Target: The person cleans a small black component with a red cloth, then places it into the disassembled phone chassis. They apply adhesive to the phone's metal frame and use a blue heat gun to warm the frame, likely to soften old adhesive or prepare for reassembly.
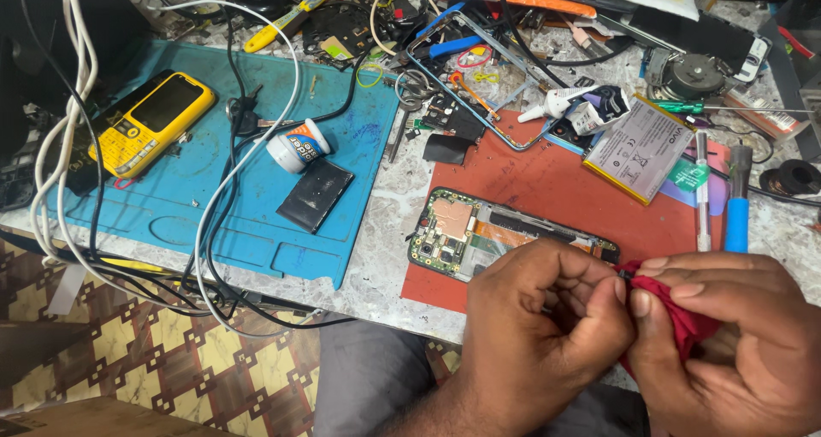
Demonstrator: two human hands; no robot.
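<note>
Cloth (684,321), red and soft, sits bunched in the right hand (727,343), whose grip is clamped on it. The left hand (539,326) pinches together at the cloth's tip, at 9 o'clock from the right hand; whatever small dark thing sits there is too hidden to tell. At 11 o'clock lies an opened phone (479,232), its green board bare, on a red mat (556,180). Farther at 10 o'clock, a blue mat (214,223) carries a yellow keypad phone (154,121) and a flat black slab (315,196) on the mottled worktop (385,232).
</note>
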